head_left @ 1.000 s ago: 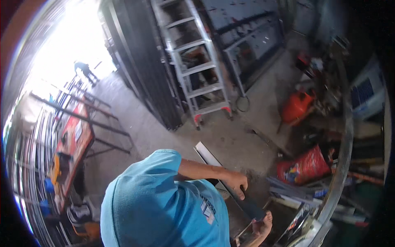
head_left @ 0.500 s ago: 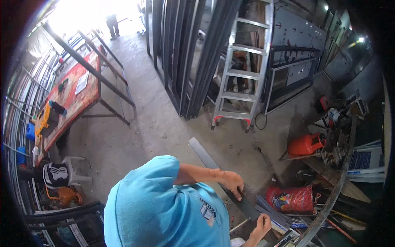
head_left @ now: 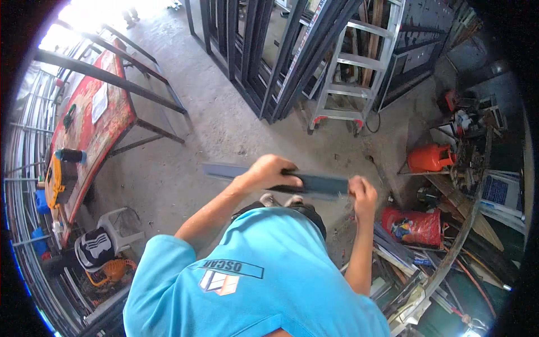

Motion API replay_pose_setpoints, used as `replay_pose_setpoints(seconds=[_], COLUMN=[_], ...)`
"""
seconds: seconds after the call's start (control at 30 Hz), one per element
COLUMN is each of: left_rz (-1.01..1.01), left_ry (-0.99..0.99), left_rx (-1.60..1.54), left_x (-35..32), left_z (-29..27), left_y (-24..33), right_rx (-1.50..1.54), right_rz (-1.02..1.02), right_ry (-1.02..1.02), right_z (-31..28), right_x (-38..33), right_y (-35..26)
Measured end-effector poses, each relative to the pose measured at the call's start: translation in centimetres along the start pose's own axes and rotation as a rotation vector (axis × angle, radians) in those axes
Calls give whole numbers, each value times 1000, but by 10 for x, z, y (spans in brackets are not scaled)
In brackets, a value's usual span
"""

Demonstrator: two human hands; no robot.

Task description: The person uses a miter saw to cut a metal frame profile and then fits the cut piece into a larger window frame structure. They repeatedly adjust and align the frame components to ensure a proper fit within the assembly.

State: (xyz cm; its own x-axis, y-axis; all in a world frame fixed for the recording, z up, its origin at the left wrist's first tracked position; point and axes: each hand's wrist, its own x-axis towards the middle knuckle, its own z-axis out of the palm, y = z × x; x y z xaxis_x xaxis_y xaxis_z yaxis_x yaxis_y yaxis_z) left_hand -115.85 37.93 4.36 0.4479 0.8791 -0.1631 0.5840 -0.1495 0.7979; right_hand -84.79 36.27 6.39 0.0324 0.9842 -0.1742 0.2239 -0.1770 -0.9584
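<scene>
In the head view, the dark bar [head_left: 325, 184] has swung since the earlier frame from a slant running 10 to 4 o'clock to a nearly level line, 9 to 3 o'clock. Both hands have come up the picture with it, and the blue-shirted torso [head_left: 281, 269] now fills the 6 o'clock side, facing the bar more squarely. The camera's aim has shifted too, so the desk [head_left: 109, 121] at 10 o'clock and the ladder [head_left: 362, 60] at 1 o'clock sit differently.

As far as can be judged, the handling is midway: the bar is picked up and held in front of the body, above the shoes [head_left: 281, 199], not set down on the desk. No tool touches it. What remains to be done with it does not show.

The left hand [head_left: 272, 173] lies near the centre, over the bar, fingers curled round it; its forearm slants up from 7 o'clock, elbow bent and out to the side. The right hand [head_left: 364, 196], at 4 o'clock from the centre, is closed on the bar's 3 o'clock end, its forearm almost upright from 5 o'clock. Motion blur hides the exact placing of its fingertips. Beyond it, at 3 o'clock, stands an orange gas cylinder [head_left: 431, 159].
</scene>
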Motion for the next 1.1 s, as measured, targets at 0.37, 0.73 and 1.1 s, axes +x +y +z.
replay_pose_setpoints(seconds=[0.37, 0.73, 1.1], left_rz=[-142, 162, 703], left_ry=[427, 373, 305], left_rx=[-149, 120, 156], left_x=[23, 172, 330], left_z=[-113, -249, -456], left_y=[-79, -159, -153], right_rx=[183, 649, -8], right_rz=[-96, 320, -323], right_ry=[-376, -313, 128], right_z=[138, 198, 257], right_x=[152, 331, 408], right_y=[-73, -94, -257])
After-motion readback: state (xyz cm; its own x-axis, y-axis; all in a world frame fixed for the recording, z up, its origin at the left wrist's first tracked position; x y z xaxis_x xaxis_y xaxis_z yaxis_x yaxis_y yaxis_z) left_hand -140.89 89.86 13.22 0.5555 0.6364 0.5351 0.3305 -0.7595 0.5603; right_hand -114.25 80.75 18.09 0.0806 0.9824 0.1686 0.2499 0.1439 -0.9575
